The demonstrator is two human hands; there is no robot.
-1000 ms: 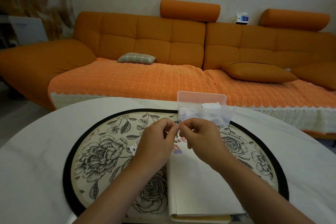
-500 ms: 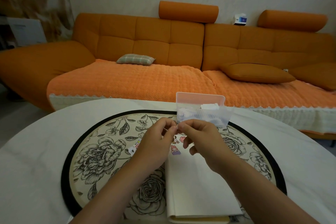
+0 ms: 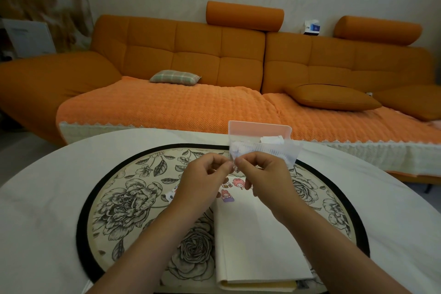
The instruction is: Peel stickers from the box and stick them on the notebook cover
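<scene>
Both hands are raised above the far end of the notebook (image 3: 257,241), close together. The left hand (image 3: 205,179) and the right hand (image 3: 265,174) have their fingers curled. The thumb and forefinger of each hand pinch one small pale sticker (image 3: 235,167) between them, so that the fingertips almost meet. The picture on the sticker is too small to tell. The notebook lies closed, white cover up, on a round flowered mat (image 3: 124,198) on the white table (image 3: 35,222). Two pink stickers (image 3: 238,182) sit on the cover at its far end, partly hidden by the hands. The box (image 3: 259,129), of clear plastic with white papers inside, stands just behind the hands at the far edge of the mat. An orange sofa (image 3: 191,59) is behind the table.
</scene>
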